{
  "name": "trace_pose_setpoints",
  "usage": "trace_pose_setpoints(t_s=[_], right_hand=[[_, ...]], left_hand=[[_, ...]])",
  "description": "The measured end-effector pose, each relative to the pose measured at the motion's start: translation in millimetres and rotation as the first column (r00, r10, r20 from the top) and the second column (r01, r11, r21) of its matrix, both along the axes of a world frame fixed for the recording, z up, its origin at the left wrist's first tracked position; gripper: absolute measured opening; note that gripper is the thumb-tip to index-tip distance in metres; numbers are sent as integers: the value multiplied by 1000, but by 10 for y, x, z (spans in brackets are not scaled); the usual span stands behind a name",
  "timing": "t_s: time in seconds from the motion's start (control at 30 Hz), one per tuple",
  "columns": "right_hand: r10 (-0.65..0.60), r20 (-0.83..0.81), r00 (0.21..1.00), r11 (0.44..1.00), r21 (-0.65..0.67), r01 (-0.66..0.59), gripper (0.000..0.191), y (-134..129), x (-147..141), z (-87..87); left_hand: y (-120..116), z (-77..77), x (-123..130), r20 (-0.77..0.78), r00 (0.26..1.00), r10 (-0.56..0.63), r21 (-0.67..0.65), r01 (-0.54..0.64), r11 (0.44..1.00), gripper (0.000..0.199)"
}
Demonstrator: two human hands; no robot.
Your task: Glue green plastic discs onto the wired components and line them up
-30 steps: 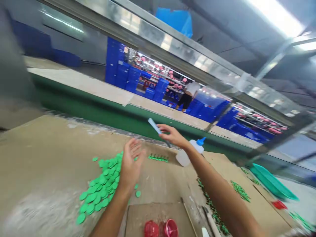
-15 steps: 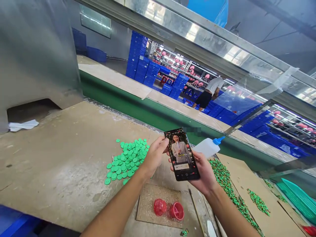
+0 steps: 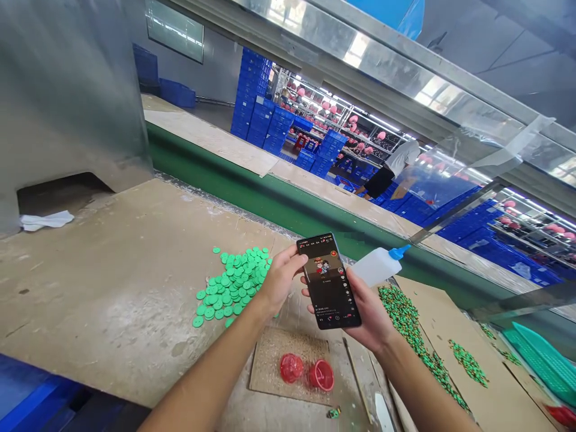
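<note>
Both bare forearms (image 3: 211, 375) (image 3: 420, 390) reached up and inward from the bottom of the head view, angled toward each other. The left grip (image 3: 281, 281) was bent at the wrist, its fingers curled rightward. The right grip (image 3: 368, 318) turned palm up, thumb raised, fingertips reaching left, the two hands near each other.

Smartphone (image 3: 329, 281) in left hand (image 3: 281, 281) and right hand (image 3: 366, 313), green discs (image 3: 231, 285) beside

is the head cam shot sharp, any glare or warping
In the head view, the black smartphone and green discs look fairly sharp, the steel overhead beam carries bright glare patches, and wide-angle distortion slants the straight lines.
</note>
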State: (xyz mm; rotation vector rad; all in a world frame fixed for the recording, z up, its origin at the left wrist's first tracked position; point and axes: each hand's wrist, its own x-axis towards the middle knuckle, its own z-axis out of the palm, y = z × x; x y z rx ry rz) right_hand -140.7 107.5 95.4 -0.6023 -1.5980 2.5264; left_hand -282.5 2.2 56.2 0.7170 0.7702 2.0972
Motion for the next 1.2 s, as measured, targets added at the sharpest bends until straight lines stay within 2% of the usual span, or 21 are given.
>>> trace_pose_setpoints(t_s=[0.23,0.33,0.5,0.6,0.63,0.67,0.7,0.73,0.77,0.8,0.9,1.03,1.2], right_hand=[[2,18,1000,997,81,-3,54,63,-47,-6],[17,-1,1000,994,110,-17,51,153,-68,-21],[19,-5,1000,983,181,-17,53,409,-152,23],[42,-15,999,941,336,-34,58,648,-279,69],[55,-21,998,890,454,-40,60,748,-342,77],[67,-21,998,806,590,-42,62,857,-415,76],[79,-9,997,682,730,-47,63,974,-496,66],[85,24,996,515,854,-65,65,1094,-582,45],[81,44,996,417,906,-74,65,1213,-667,13],[83,61,995,349,933,-87,65,1326,-750,-29],[121,118,986,204,969,-141,63,1595,-944,-196],[200,208,957,30,975,-218,64,1755,-1060,-415],[250,274,929,-112,961,-253,64,1780,-1119,-568]], left_hand=[[-1,-22,-16,-10,999,52,11,-52,999,23],[28,-39,-26,-4,996,86,14,-86,996,27],[51,-37,-84,113,954,279,-96,-269,958,42],[40,-41,-125,120,918,378,-169,-356,919,36],[36,-47,-138,120,907,403,-184,-379,907,33],[33,-55,-149,121,897,426,-197,-399,896,31],[30,-65,-160,122,887,446,-211,-415,885,30],[28,-77,-170,124,877,465,-225,-431,874,28],[27,-89,-181,124,868,481,-238,-445,863,27],[27,-100,-191,125,860,495,-249,-456,855,26],[33,-129,-217,122,844,522,-276,-477,835,25],[50,-149,-238,112,829,547,-302,-496,814,25],[51,-152,-245,106,820,563,-320,-508,800,25]])
